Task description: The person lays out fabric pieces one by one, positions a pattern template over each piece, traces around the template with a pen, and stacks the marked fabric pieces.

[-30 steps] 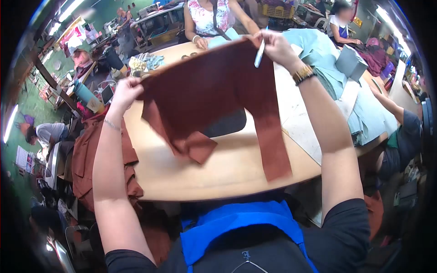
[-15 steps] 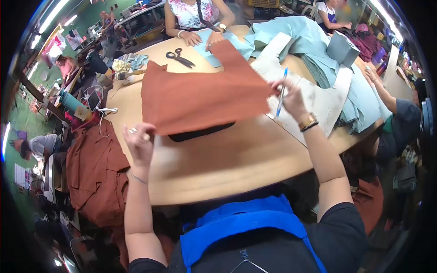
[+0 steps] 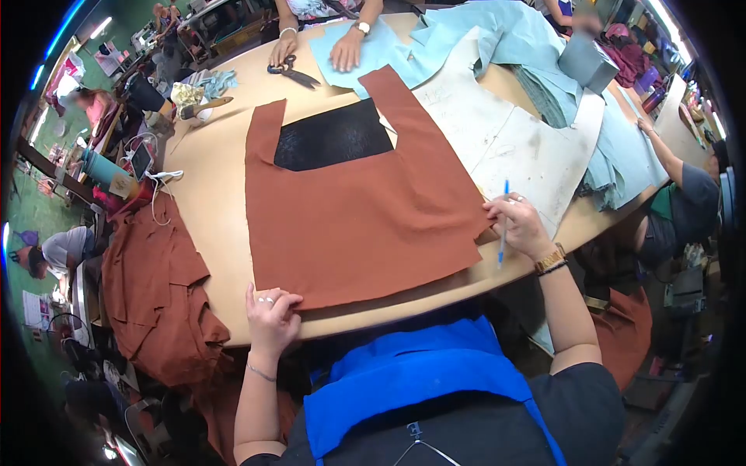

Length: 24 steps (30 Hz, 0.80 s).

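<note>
A rust-brown cut fabric piece (image 3: 357, 225) with two strap-like ends and a square neckline lies spread over the table (image 3: 214, 256). At its near left corner, my left hand (image 3: 273, 314) pinches the edge. My right hand (image 3: 519, 224) is closed on the right corner, with a blue pen (image 3: 503, 225) also held between its fingers. Through the neckline shows a dark, flat black panel (image 3: 338, 136); the rest of it is hidden under the cloth. White pattern pieces (image 3: 505, 140) lie right of the fabric.
Black scissors (image 3: 292, 74) lie at the far side near a co-worker's hands (image 3: 346, 53) on light-blue fabric (image 3: 388, 46). A grey block (image 3: 588, 64) rests on blue cloth at right. More brown fabric (image 3: 151, 287) hangs at left. A brush (image 3: 206, 107) lies far left.
Both hands have brought the brown fabric down and toward me; it was raised and folded over, and now lies flatter with its neckline showing. The co-worker's hands have moved apart.
</note>
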### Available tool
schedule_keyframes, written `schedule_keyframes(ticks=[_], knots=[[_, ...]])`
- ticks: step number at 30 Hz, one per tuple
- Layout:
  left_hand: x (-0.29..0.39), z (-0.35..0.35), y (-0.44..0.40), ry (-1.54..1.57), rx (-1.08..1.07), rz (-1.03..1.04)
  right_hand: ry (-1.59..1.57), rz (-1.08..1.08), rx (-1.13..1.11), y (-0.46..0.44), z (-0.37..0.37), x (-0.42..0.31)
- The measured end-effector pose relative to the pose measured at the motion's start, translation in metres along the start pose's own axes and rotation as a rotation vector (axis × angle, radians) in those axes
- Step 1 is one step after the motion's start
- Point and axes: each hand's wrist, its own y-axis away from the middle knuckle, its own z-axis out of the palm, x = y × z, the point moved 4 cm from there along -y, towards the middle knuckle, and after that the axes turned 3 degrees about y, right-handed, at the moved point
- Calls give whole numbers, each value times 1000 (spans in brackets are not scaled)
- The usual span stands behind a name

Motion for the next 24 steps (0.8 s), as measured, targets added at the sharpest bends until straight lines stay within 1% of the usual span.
schedule_keyframes(ticks=[1, 4, 6, 7, 10, 11, 13, 14, 15, 16, 17, 19, 24], knots=[[2, 0, 4, -15, 11, 12, 85, -56, 51, 9, -8, 5], [9, 2, 9, -8, 35, 37, 265, 233, 336, 35, -42, 38], [8, 5, 12, 6, 10, 62, 298, 357, 455, 51, -59, 65], [9, 5, 11, 11, 2, 75, 312, 416, 518, 48, -67, 68], [16, -6, -4, 148, -4, 97, 276, 423, 491, 23, -66, 67], [10, -12, -12, 187, -84, 33, 222, 424, 450, 5, -60, 60], [1, -9, -35, 169, -4, -48, 130, 396, 372, -33, -29, 75], [-5, -8, -43, 157, 37, -89, 108, 421, 327, -55, -15, 68], [-14, 0, -47, 1, -161, -192, 50, 442, 304, -75, 5, 70], [-19, 8, -49, -49, -167, -213, 10, 534, 183, -96, 19, 64], [-22, 21, -48, -100, -177, -235, -27, 531, 175, -112, 36, 66], [-20, 28, -49, -183, -219, -276, 43, 545, 125, -142, 53, 54], [-20, 29, -50, -174, -203, -284, -55, 560, 255, -174, 92, 75]])
